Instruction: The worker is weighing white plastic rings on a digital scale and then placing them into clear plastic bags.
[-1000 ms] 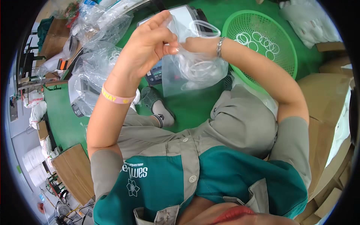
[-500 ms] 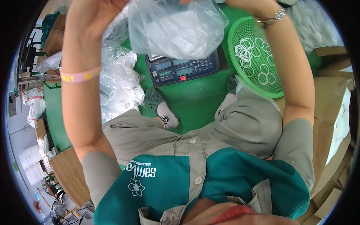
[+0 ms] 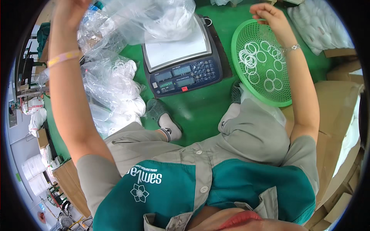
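Observation:
A clear plastic bag of white rings rests on the white pan of a counting scale, its loose film spreading left. At the top left edge, my left hand is beside that film; its fingers are cut off, so any grip is hidden. On the right, my right hand hovers above the far part of a green mesh basket, fingers loosely bent and apart, with nothing visible in them. Several thin white rings lie scattered inside the basket.
Clear bags of white rings lie left of the scale on the green floor. A large cardboard box stands at my right, and a full white bag lies at the far right. My slippered feet are in front of the scale.
The bag has moved from above the scale down onto its pan, leftward. My right hand has come away from it toward the basket; my left arm has shifted left.

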The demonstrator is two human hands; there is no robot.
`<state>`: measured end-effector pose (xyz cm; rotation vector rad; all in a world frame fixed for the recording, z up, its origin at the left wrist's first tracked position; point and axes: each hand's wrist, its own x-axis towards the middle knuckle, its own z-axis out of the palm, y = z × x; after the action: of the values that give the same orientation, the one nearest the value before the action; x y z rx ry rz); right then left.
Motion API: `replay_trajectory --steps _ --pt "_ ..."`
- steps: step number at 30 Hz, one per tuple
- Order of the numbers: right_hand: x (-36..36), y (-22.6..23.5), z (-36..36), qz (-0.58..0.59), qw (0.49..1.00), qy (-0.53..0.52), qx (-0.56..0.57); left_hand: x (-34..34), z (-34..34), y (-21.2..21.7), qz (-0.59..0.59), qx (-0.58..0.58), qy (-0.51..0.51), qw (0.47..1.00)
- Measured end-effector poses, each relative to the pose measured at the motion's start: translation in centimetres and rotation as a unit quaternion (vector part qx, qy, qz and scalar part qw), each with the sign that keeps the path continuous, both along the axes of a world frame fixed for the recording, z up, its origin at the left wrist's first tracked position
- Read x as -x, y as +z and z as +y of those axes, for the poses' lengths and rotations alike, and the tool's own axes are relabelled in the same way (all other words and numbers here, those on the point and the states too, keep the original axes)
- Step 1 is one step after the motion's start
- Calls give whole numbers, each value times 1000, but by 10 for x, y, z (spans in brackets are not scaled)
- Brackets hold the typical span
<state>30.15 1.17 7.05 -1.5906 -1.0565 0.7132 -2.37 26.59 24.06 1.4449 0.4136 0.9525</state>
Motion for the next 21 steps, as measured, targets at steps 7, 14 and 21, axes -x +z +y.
replay_trajectory --steps 7,14,21 --pt "-23 -74 62 -320 933 58 151 38 40 -63 163 30 -2 986" --pt "-48 -203 169 -322 888 153 289 89 54 -76 255 26 126 958" --pt "-92 -359 212 -272 956 51 101 129 34 -128 228 217 -36 948"
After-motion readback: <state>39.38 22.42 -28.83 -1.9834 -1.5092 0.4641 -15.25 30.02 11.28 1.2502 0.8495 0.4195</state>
